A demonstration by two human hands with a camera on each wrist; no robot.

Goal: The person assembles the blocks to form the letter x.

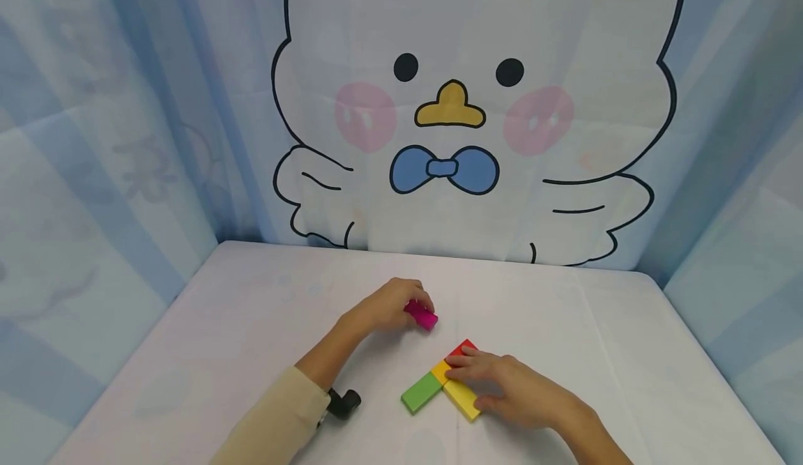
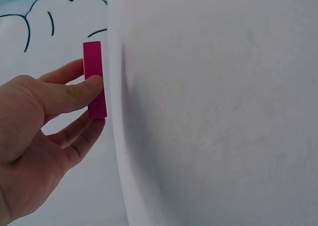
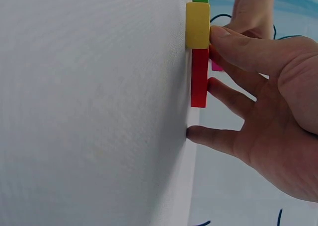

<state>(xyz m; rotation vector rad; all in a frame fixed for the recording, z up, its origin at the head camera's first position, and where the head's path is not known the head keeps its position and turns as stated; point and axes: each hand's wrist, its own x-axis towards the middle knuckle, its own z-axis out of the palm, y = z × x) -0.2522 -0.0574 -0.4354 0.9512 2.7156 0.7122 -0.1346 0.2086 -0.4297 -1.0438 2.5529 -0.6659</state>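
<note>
My left hand pinches a magenta block between thumb and fingers, over the far middle of the table. In the left wrist view the magenta block stands on end, with the thumb across its face. To the right, my right hand touches a flat group of blocks with spread fingers. A green block, a small orange-yellow block and a red block form a slanting row. A yellow block branches off toward me; the right thumb is at its near end. Fingers partly cover the red block.
The white tabletop ends at a back edge against a curtain printed with a cartoon bird. Curtains hang on both sides too. A black wrist device juts from the left sleeve, left of the green block.
</note>
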